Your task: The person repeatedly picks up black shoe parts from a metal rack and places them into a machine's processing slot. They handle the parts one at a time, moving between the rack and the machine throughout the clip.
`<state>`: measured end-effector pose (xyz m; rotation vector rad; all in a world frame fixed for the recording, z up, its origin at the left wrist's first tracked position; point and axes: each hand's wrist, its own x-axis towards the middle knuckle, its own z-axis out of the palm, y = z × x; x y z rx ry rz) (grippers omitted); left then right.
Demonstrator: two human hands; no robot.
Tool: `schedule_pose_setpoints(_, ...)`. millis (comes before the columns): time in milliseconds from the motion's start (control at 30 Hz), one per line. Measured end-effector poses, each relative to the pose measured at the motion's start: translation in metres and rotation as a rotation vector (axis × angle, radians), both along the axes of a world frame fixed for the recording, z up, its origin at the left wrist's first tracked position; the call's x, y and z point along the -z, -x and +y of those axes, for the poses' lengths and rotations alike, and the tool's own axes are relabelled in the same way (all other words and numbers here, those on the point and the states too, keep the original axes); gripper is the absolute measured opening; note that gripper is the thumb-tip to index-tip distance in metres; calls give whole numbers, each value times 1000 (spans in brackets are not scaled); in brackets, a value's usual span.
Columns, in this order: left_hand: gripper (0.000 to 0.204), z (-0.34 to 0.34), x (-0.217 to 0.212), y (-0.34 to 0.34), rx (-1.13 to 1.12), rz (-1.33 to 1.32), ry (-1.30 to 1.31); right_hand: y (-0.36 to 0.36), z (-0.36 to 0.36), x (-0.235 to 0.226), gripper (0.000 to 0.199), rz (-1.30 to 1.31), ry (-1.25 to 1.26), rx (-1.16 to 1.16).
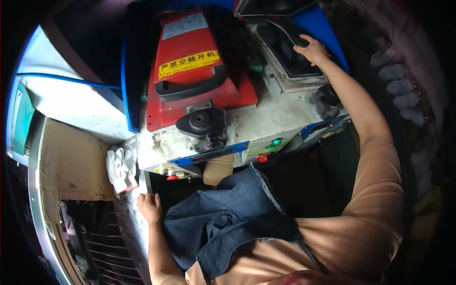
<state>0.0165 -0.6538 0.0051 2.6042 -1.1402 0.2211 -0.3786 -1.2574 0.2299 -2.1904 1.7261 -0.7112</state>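
My right hand (312, 50) reaches to the far right onto the machine's right station. Its thumb and fingers are closed on a long black curved piece (286, 29) with a pale line along its edge. Under it lies a glossy black pad (292, 59) on a pale, dirty base plate. My left hand (149, 207) rests at the edge of the white side ledge (135, 209), fingers loosely bent and nothing visible in them. Just beyond it lies a pair of white knitted gloves (122, 168) with orange-red cuffs.
A red press cover (187, 45) with a black handle (192, 85) stands at the machine's left station. Black knobs (202, 122) and coloured buttons (276, 142) line the front. A cardboard box (76, 159) is at left. A blue denim apron (223, 213) covers my lap.
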Motion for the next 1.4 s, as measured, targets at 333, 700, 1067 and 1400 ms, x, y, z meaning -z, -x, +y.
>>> schedule_pose_setpoints(333,22,1,1,2,24,-7,19,-3,-12,8,79,129,89,6)
schedule_pose_setpoints(700,23,9,6,-6,-57,-26,-88,36,158,-12,43,-270,465,-510)
schedule_pose_setpoints(1067,20,-204,-60,235,956,829,101,244,186,190,18,-186,33,-37)
schedule_pose_setpoints(1400,29,-251,-59,272,876,827,87,255,145,230,17,-39,65,70)
